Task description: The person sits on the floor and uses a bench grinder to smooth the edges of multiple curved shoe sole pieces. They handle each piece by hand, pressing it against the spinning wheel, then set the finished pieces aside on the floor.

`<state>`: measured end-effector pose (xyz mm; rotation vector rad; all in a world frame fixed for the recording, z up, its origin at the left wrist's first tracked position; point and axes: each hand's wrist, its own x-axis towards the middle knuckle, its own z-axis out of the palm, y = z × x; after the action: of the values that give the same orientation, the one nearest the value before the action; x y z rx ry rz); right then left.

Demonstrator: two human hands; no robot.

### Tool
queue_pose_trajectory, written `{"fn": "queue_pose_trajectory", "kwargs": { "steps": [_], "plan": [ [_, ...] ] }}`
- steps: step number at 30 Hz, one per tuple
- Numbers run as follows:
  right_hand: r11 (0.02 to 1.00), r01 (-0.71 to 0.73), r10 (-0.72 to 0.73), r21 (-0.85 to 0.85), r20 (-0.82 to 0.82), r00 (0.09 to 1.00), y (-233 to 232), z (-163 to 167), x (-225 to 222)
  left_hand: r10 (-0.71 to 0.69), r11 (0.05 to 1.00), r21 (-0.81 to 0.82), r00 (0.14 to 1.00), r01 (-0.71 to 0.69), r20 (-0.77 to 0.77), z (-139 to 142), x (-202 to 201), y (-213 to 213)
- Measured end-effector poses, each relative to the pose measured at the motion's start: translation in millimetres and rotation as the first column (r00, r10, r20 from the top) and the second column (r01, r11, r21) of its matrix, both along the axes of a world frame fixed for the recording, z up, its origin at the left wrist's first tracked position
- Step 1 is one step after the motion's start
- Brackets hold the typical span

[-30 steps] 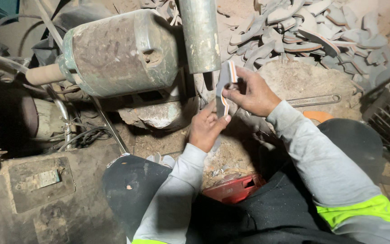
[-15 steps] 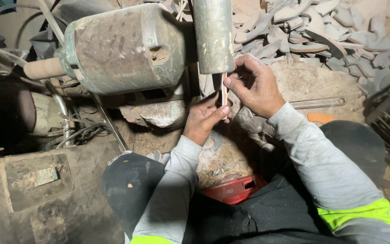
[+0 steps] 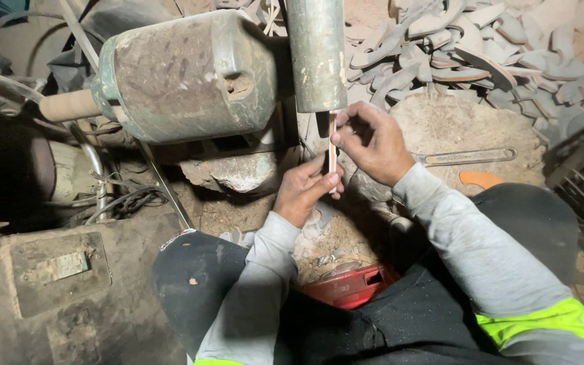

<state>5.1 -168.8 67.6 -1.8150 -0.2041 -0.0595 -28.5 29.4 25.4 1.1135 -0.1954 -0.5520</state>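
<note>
Two hands pinch one thin orange-edged strip (image 3: 332,145) upright: left hand (image 3: 303,191) fingers low, right hand (image 3: 373,143) fingers above, under the grey cylinder (image 3: 316,54).

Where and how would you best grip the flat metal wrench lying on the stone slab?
Probably at the middle of the wrench shaft, from above. It lies flat and nearly level on the slab, long sides exposed, so fingers could pinch across its narrow width. The ring end on the right sits near the slab's edge. The right hand is nearest, but both hands hold a thin strip.
</note>
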Motion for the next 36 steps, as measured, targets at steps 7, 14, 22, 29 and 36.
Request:
{"fn": "queue_pose_trajectory", "kwargs": {
  "steps": [7, 14, 22, 29, 36],
  "plan": [
    [0.984, -0.167, 0.155, -0.066, -0.163, 0.974, -7, -35, -9, -0.011, 0.997, 0.078, 0.981, 0.026, -0.192, -38, -28, -1],
    [0.954, -0.240, 0.213, -0.177, -0.161, 0.964, -23, -18, 3, 0.167, 0.941, 0.272, 0.975, -0.202, 0.148, -42, -28, -16],
    [0.980, -0.063, 0.099, -0.191, 0.188, 0.977, -5, 10, 4, 0.034, 0.998, 0.047, 0.999, -0.034, 0.017, -4, -5, -3],
    [0.970, -0.122, 0.114, -0.209, -0.053, 0.992, -6, -15, 0, 0.026, 1.000, 0.001, 0.995, -0.026, -0.099, -39, -20, -7],
    [0.852, -0.472, 0.376, -0.225, -0.365, 0.852, -33, -33, 11, 0.220, 0.629, 0.669, 0.916, -0.396, 0.336, -65, -51, -23]
  ]
}}
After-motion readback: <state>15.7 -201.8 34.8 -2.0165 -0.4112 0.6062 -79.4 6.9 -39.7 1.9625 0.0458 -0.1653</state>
